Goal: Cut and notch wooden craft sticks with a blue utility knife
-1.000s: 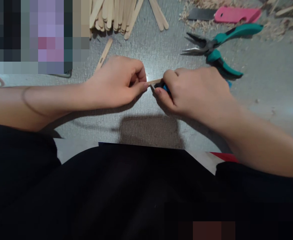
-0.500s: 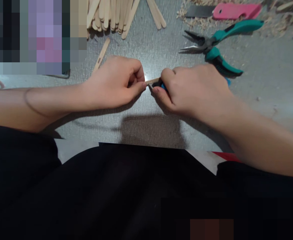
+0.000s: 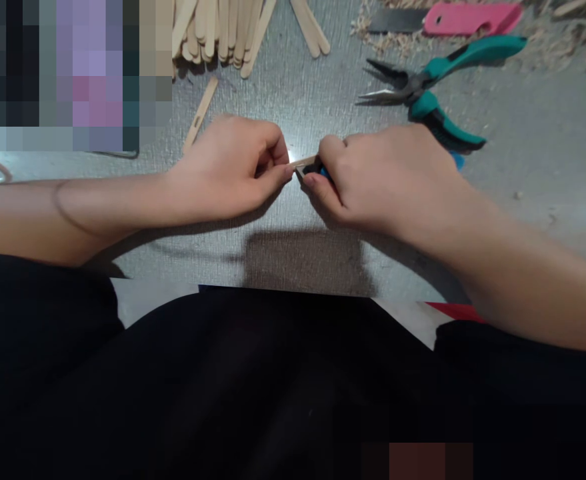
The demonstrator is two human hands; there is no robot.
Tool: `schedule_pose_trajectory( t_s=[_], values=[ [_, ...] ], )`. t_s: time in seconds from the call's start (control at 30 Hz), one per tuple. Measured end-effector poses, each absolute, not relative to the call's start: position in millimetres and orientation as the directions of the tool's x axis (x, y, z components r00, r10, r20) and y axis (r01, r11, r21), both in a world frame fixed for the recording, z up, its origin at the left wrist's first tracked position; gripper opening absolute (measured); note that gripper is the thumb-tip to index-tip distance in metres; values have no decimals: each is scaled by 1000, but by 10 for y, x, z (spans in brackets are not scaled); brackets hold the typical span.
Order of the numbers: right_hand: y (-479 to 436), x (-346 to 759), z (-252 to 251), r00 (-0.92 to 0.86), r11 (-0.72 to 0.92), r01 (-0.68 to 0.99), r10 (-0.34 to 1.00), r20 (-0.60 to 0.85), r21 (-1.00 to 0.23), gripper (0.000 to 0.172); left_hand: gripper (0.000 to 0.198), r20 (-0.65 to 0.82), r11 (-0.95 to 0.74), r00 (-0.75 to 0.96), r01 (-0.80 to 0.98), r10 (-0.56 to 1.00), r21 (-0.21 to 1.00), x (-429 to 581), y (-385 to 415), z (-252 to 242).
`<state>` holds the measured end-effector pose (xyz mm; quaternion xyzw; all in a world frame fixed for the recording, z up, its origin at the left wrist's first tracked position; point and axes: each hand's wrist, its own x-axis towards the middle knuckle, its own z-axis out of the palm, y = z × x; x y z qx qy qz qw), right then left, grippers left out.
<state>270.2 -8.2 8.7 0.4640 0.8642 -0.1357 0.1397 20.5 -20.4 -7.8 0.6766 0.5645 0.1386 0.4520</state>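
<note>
My left hand (image 3: 233, 167) is closed in a pinch on a thin wooden stick (image 3: 303, 161), most of which is hidden inside the fingers. My right hand (image 3: 387, 180) is wrapped round a blue and black cutter (image 3: 323, 171), whose tip rests against the stick's exposed end. A bit of the cutter's blue handle (image 3: 457, 160) shows behind the right hand. Both hands sit low over the grey table (image 3: 293, 107), almost touching each other.
A pile of wooden sticks (image 3: 223, 30) lies at the far edge, with one loose stick (image 3: 200, 113) nearer the left hand. Teal-handled pliers (image 3: 433, 87) and a pink-handled knife (image 3: 453, 19) lie at the far right among wood shavings (image 3: 373, 30).
Both hands have stayed almost still; the right hand and cutter have edged slightly left, toward the stick.
</note>
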Motion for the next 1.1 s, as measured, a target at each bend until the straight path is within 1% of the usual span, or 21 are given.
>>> schedule_pose_trajectory(
  t_s=[0.2, 0.3, 0.4, 0.5, 0.6, 0.67, 0.73, 0.8, 0.87, 0.97, 1.1],
  values=[
    [-89, 2721, 86, -527, 531, 842, 770, -360, -98, 72, 26, -273, 4, 328, 633, 904, 774, 204, -197, -131],
    [-87, 2709, 87, -542, 563, 825, 762, -354, -52, 74, 24, -315, 6, 361, 649, 878, 761, 212, -173, -71],
    [-87, 2694, 88, -552, 590, 807, 754, -355, -1, 77, 25, -349, 71, 357, 603, 867, 794, 211, -170, -53],
    [-89, 2702, 82, -547, 572, 819, 761, -349, -37, 75, 26, -339, 99, 342, 561, 876, 822, 189, -196, -119],
    [-102, 2723, 59, -540, 546, 833, 769, -342, -88, 74, 26, -275, 37, 348, 558, 896, 829, 164, -216, -201],
    [-119, 2720, 41, -540, 545, 834, 773, -333, -89, 76, 24, -255, -5, 354, 594, 900, 805, 160, -212, -210],
    [-142, 2697, 36, -534, 545, 836, 780, -326, -66, 76, 21, -280, -38, 375, 654, 884, 756, 170, -194, -172],
    [-165, 2658, 58, -515, 540, 842, 794, -322, -14, 72, 19, -313, -66, 394, 706, 864, 705, 190, -171, -108],
    [-184, 2616, 104, -497, 538, 843, 791, -357, 19, 66, 18, -318, -95, 395, 741, 862, 665, 212, -152, -45],
    [-201, 2576, 175, -493, 546, 838, 756, -430, -1, 62, 14, -331, -138, 421, 769, 845, 624, 232, -148, 17],
    [-211, 2567, 189, -474, 510, 860, 777, -415, -25, 65, 14, -358, -132, 409, 793, 840, 595, 237, -162, 42]
  ],
)
